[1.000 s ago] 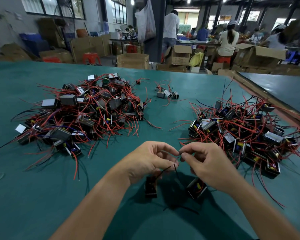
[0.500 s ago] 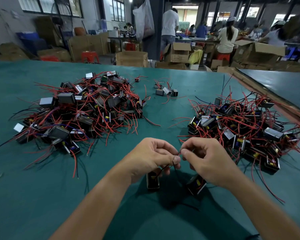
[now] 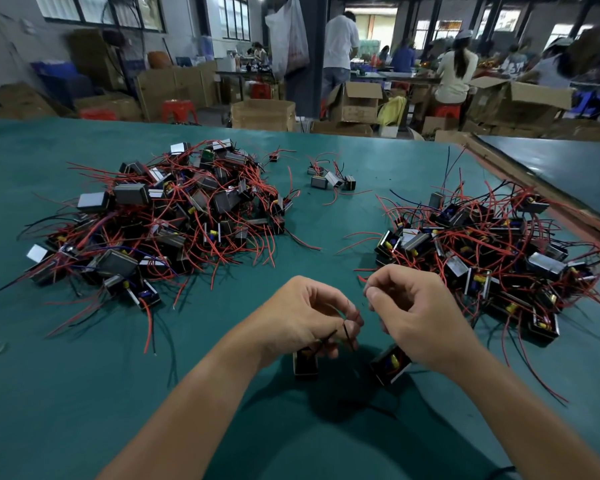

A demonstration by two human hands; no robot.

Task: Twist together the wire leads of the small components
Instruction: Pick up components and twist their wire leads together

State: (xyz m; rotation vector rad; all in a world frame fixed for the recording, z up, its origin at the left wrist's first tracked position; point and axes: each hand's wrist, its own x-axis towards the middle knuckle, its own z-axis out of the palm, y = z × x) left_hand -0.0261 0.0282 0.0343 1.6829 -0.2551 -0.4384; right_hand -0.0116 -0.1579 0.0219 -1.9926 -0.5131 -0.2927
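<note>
Left hand (image 3: 302, 317): fingers curled, pinching dark wire leads (image 3: 347, 336) above the table (image 3: 66, 393). Right hand (image 3: 423, 317): fingers curled, thumb on index, can't tell if a lead's in there. 2 transformers under the hands: left transformer (image 3: 305, 364), right transformer (image 3: 388, 368). 2 heaps: left pile (image 3: 160, 216), right pile (image 3: 492, 244).

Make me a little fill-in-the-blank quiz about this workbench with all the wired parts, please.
1. Most wires in the left pile and the right pile are ____.
2. The left hand pinches thin ____ leads.
3. Just below the left hand and the right hand, ____ small components show.

Missing words: red; black; two.
</note>
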